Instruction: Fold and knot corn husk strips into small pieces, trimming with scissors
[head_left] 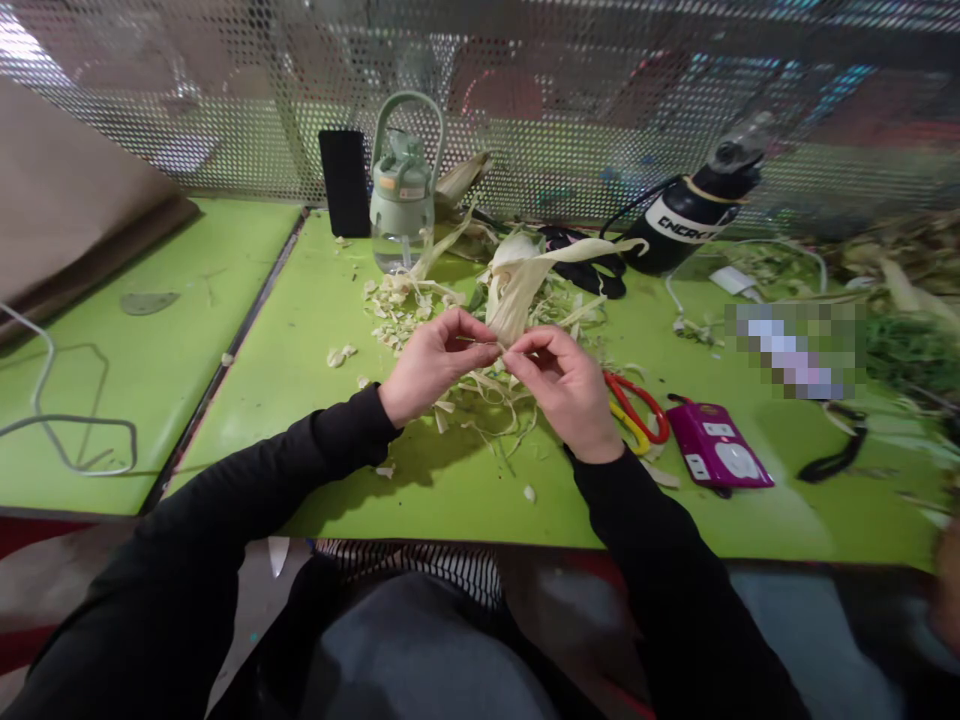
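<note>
My left hand [431, 365] and my right hand [568, 392] meet over the green table [300, 330], both pinched on the lower end of a pale corn husk [517, 285]. The husk rises from my fingers and bends to the right in long strips. Under my hands lies a heap of thin husk shreds [480, 400]. Both arms wear black sleeves.
A green water bottle [403, 190] and a black phone [345, 183] stand at the back by the perforated metal wall. A black bottle [694, 215] lies back right. Red-and-yellow scissors [637, 410] and a magenta device [716, 447] lie right of my hands. More husks pile far right.
</note>
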